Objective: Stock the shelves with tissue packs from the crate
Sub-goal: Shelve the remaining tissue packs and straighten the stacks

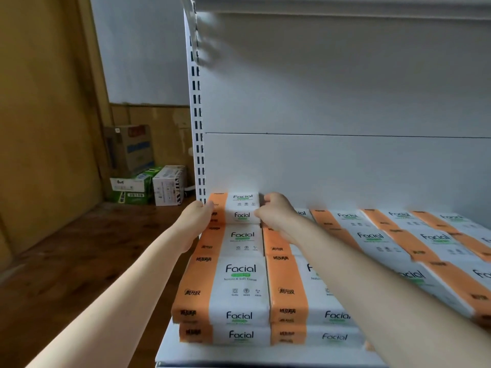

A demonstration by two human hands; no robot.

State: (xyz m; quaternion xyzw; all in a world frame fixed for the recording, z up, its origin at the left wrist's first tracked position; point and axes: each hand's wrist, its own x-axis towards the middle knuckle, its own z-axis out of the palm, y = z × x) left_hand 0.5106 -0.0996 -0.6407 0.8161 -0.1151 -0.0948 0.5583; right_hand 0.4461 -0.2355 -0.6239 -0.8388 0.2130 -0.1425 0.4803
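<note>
An orange-and-white "Facial" tissue pack (240, 207) sits on top of the stacked packs at the back left corner of the white shelf (239, 354). My left hand (195, 221) holds its orange left end. My right hand (276, 212) grips its right end, fingers curled over the edge. Below and in front lie rows of the same tissue packs (239, 285), stacked two layers high, running rightward across the shelf. The crate is out of sight.
The shelf's white back panel (345, 102) and a slotted upright (198, 123) stand behind the packs. Another shelf (345, 6) hangs overhead. To the left, on a wooden floor (79, 248), cardboard boxes (132, 150) and cartons (170, 184) sit against the wall.
</note>
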